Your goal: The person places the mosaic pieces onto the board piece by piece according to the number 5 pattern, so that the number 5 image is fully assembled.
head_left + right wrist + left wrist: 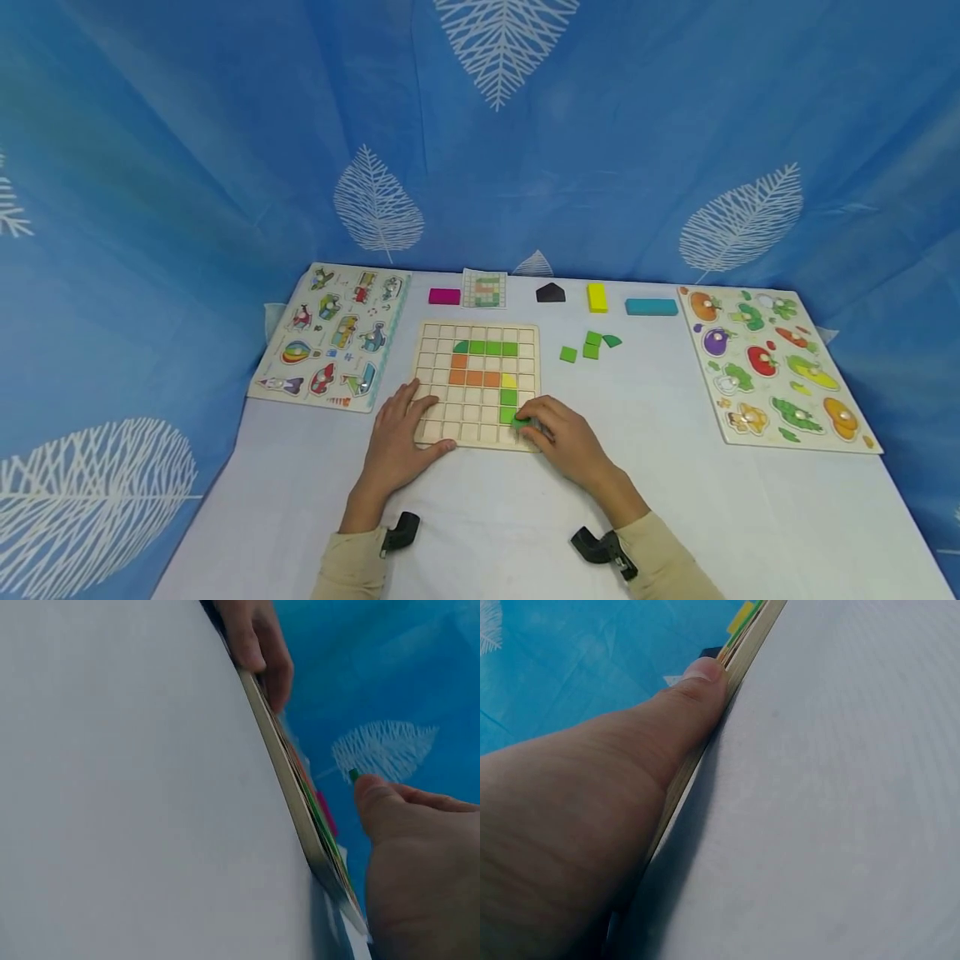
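A wooden grid board (450,425) lies on the table, with green, orange and yellow tiles set in some of its squares. My left hand (397,440) rests at the board's lower left corner, fingers spread; its thumb (697,690) touches the front edge. Between thumb and fingers, my right hand (564,437) pinches a small green tile (521,422) over the lower right squares. In the right wrist view, only a bit of that green tile (354,775) shows past the thumb, so its full shape is hidden.
Loose green pieces (592,351) lie right of the board. Behind it are a pattern card (484,289) and magenta (445,297), black (551,292), yellow (597,297) and blue (651,307) blocks. A vehicle puzzle (307,400) stands left, a vegetable puzzle (750,367) right.
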The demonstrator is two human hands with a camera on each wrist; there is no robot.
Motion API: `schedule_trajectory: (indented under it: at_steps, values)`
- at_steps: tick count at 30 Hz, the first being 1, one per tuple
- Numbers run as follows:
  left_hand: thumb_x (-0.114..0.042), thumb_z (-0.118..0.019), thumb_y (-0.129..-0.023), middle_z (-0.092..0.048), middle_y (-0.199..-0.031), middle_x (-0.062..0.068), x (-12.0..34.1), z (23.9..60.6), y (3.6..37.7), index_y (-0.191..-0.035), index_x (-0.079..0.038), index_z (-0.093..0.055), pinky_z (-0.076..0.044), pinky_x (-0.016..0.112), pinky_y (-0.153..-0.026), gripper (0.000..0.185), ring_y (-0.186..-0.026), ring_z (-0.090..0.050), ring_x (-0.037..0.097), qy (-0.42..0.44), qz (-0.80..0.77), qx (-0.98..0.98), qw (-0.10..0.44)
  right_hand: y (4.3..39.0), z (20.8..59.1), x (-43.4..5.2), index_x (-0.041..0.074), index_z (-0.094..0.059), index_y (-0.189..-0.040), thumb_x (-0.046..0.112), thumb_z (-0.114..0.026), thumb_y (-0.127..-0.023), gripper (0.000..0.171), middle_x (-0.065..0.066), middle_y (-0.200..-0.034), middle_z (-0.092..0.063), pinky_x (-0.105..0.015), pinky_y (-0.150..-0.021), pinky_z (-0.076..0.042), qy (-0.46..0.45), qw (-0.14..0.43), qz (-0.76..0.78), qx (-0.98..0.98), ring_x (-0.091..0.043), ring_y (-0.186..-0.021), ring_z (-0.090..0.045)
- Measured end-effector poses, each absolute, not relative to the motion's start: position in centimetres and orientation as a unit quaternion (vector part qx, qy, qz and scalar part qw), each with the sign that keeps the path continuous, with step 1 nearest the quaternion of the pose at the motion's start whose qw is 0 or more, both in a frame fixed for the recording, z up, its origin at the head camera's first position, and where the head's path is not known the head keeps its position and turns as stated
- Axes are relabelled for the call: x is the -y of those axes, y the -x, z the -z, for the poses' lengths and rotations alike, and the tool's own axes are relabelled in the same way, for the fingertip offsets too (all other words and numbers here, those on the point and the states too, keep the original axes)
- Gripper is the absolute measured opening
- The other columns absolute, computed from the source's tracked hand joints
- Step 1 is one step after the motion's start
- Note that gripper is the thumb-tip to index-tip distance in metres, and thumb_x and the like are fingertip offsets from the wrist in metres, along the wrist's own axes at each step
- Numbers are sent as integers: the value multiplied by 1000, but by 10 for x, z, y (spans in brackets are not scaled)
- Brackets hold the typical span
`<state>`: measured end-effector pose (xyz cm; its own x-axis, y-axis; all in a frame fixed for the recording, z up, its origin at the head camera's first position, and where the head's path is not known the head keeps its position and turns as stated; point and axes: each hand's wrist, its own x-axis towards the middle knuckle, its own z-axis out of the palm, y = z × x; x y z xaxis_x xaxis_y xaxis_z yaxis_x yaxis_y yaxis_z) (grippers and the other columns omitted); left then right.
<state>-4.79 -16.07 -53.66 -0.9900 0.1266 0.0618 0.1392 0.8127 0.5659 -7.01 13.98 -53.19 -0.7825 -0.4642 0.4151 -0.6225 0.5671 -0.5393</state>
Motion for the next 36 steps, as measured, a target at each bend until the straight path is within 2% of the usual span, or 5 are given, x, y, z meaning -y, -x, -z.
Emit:
schedule_trajectory:
  at_steps: [5,9,25,31,36]
  values:
    - [-58,-81,-77,-32,-166,14,160,539,48,-139,-19,-58,-23,63,-122,77,-154,-26,38,70,295,953,17,67,535,-129,17,-76,-100,16,-82,-85,16,5,-106,-71,-28,-85,-56,-382,141,-313,858,-13,-99,-67]
    - [-59,-81,-77,-31,-167,13,160,539,49,-140,-19,-57,-22,63,-123,78,-155,-24,37,69,290,954,10,67,538,-126,18,-79,-98,15,-82,-85,14,5,-104,-73,-27,-81,-54,-394,149,-297,857,-13,-95,-66]
    - [-57,-81,-78,-30,-167,14,160,534,48,-140,-18,-57,-21,62,-123,77,-155,-24,38,69,291,954,4,69,543,-125,17,-81,-93,13,-86,-80,14,6,-99,-75,-25,-73,-50,-380,172,-295,860,-12,-87,-61]
    - [-58,-80,-78,-29,-167,14,159,535,49,-141,-18,-56,-21,62,-123,78,-156,-23,37,71,288,955,1,68,542,-127,19,-83,-92,17,-86,-80,12,8,-99,-77,-24,-73,-48,-357,150,-313,867,-11,-85,-59]
    - [-56,-81,-78,-29,-167,15,159,535,49,-140,-17,-57,-20,62,-124,78,-156,-22,38,67,297,952,-1,76,539,-137,18,-82,-95,19,-82,-85,10,6,-102,-76,-29,-78,-50,-317,137,-340,875,-13,-92,-63]
